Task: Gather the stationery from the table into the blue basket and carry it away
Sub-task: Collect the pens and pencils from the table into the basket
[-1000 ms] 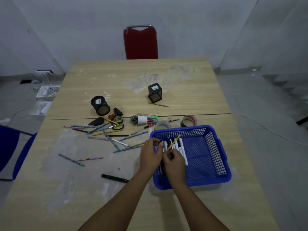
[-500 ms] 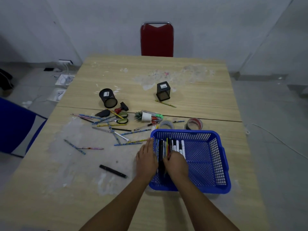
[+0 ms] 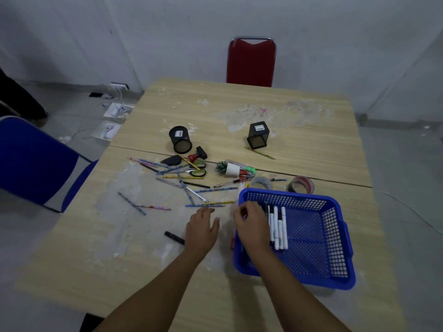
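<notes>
Your left hand hovers spread and empty beside the blue basket; your right hand, fingers curled, grip unclear, could tip it.

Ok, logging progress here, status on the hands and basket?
Left hand open, over table. Right hand in blue basket on the markers, grip unclear. Pencils, scissors, tape rolls not yet gathered. Path clear.
</notes>
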